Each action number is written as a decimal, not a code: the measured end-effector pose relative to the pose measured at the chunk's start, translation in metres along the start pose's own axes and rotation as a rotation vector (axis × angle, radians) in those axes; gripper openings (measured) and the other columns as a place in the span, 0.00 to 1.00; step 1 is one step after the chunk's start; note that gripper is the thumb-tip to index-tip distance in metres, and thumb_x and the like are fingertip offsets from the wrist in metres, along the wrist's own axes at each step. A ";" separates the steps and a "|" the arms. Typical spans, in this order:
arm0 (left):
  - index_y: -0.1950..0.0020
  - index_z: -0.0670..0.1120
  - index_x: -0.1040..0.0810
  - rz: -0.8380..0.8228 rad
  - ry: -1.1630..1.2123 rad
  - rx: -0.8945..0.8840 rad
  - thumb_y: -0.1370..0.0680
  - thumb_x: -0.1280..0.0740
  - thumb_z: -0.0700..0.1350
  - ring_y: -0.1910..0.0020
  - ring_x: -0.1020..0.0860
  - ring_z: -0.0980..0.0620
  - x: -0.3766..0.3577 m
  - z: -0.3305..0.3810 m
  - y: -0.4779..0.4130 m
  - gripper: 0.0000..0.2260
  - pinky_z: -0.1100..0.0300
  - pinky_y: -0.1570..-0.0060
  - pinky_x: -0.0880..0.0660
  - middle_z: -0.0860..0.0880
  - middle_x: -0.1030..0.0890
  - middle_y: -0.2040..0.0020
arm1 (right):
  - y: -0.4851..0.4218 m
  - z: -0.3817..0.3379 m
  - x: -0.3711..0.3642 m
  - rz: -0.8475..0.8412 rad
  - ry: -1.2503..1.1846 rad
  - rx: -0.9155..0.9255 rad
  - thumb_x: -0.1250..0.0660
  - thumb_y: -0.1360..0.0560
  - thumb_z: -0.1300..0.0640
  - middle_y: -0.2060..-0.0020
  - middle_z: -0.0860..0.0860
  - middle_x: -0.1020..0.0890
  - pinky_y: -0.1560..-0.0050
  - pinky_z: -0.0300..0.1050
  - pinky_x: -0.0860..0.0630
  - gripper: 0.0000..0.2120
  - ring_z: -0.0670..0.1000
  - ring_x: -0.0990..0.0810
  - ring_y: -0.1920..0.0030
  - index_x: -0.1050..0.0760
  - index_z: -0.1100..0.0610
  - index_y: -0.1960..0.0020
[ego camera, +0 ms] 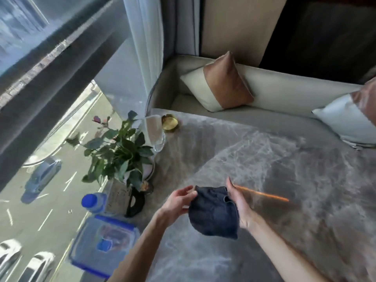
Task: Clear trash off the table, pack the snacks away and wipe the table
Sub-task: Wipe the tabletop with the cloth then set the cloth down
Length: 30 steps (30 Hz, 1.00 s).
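With both hands, left grip (pixel 179 200) and right grip (pixel 239 204), pinching the dark cloth (pixel 213 214) above the counter (pixel 264 159), I'd fold it flat, then wipe outward from the lidded container (pixel 103 243).

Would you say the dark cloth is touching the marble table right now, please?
Apart. The head view shows the dark cloth held up between the left hand and right hand, its lower edge hanging clear above the marble table.

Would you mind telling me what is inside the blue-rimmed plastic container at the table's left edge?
Through the clear lid of the container, blurred red and blue packaging shows, probably snacks. What exactly they are, and anything beneath them, cannot be made out.
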<state>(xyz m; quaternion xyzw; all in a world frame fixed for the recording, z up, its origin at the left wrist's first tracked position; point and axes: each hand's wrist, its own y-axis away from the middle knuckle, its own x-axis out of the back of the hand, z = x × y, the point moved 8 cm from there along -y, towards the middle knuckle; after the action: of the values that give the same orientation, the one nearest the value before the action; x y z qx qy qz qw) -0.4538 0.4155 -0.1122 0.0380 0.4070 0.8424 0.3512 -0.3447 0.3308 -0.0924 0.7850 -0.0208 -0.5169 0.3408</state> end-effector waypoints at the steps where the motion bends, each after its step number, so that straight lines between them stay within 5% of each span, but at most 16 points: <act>1: 0.35 0.47 0.22 0.010 0.007 0.033 0.22 0.31 0.46 0.52 0.18 0.52 0.009 -0.001 -0.008 0.16 0.58 0.55 0.22 0.48 0.16 0.47 | -0.015 -0.003 -0.001 0.001 0.010 -0.016 0.43 0.27 0.26 0.24 0.63 0.39 0.22 0.61 0.49 0.49 0.63 0.41 0.23 0.41 0.64 0.23; 7: 0.54 0.44 0.19 0.231 -0.041 0.155 0.22 0.36 0.40 0.59 0.21 0.49 0.056 0.003 -0.049 0.06 0.59 0.58 0.28 0.46 0.18 0.58 | -0.071 -0.026 0.026 0.112 0.103 -0.045 0.41 0.24 0.32 0.30 0.62 0.28 0.27 0.60 0.35 0.39 0.62 0.30 0.28 0.30 0.63 0.29; 10: 0.54 0.45 0.22 0.315 -0.159 0.123 0.23 0.36 0.40 0.56 0.23 0.48 0.073 0.026 -0.067 0.04 0.58 0.57 0.28 0.45 0.20 0.58 | -0.085 -0.049 0.042 0.221 0.238 0.002 0.36 0.20 0.51 0.36 0.61 0.21 0.42 0.51 0.20 0.23 0.58 0.21 0.36 0.28 0.64 0.31; 13: 0.52 0.41 0.24 0.327 -0.375 0.011 0.24 0.36 0.37 0.55 0.25 0.48 0.079 0.075 -0.088 0.03 0.54 0.55 0.29 0.43 0.22 0.57 | -0.103 -0.086 0.052 0.422 0.548 0.107 0.34 0.22 0.63 0.45 0.56 0.16 0.54 0.44 0.18 0.15 0.50 0.15 0.50 0.25 0.62 0.35; 16: 0.52 0.37 0.25 0.377 -0.552 -0.128 0.28 0.38 0.35 0.55 0.24 0.48 0.085 0.140 -0.095 0.06 0.54 0.56 0.28 0.42 0.22 0.57 | -0.120 -0.132 0.033 0.526 0.702 0.292 0.37 0.20 0.64 0.50 0.52 0.17 0.41 0.47 0.24 0.13 0.51 0.19 0.48 0.24 0.63 0.37; 20: 0.48 0.39 0.24 0.478 -0.759 -0.332 0.28 0.39 0.35 0.54 0.24 0.47 0.089 0.207 -0.078 0.10 0.52 0.47 0.26 0.44 0.23 0.52 | -0.126 -0.172 -0.016 0.491 1.005 0.578 0.37 0.20 0.60 0.48 0.39 0.17 0.46 0.27 0.28 0.13 0.39 0.20 0.47 0.22 0.43 0.43; 23: 0.45 0.41 0.22 0.542 -0.929 -0.477 0.27 0.38 0.32 0.52 0.24 0.46 0.089 0.209 -0.055 0.13 0.53 0.46 0.26 0.45 0.25 0.48 | -0.126 -0.160 -0.030 0.451 1.254 0.690 0.36 0.20 0.55 0.42 0.26 0.23 0.40 0.23 0.33 0.17 0.31 0.26 0.37 0.24 0.37 0.37; 25: 0.44 0.39 0.21 0.507 -1.141 -0.378 0.26 0.39 0.32 0.46 0.23 0.43 0.090 0.178 -0.055 0.13 0.49 0.43 0.25 0.43 0.24 0.43 | -0.130 -0.132 -0.019 0.392 1.436 0.666 0.37 0.20 0.59 0.33 0.31 0.29 0.29 0.29 0.39 0.20 0.35 0.35 0.28 0.27 0.43 0.31; 28: 0.39 0.40 0.24 0.344 -1.441 -0.029 0.23 0.39 0.39 0.38 0.26 0.40 0.083 0.111 -0.062 0.13 0.49 0.39 0.27 0.42 0.26 0.39 | -0.137 -0.071 0.024 0.299 1.909 0.331 0.38 0.20 0.59 0.23 0.46 0.38 0.22 0.50 0.51 0.21 0.50 0.52 0.20 0.30 0.47 0.28; 30: 0.40 0.41 0.25 0.299 -1.433 0.045 0.22 0.40 0.40 0.38 0.25 0.40 0.072 0.081 -0.063 0.12 0.48 0.42 0.27 0.42 0.25 0.39 | -0.130 -0.050 0.049 0.345 1.890 0.224 0.38 0.19 0.58 0.22 0.47 0.41 0.22 0.49 0.54 0.20 0.52 0.55 0.20 0.28 0.48 0.29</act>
<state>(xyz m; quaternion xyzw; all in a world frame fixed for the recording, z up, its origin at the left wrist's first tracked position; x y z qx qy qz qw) -0.4440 0.5408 -0.1190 0.6420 0.0852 0.6411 0.4118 -0.3225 0.4375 -0.1925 0.8908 0.0981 0.3901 0.2113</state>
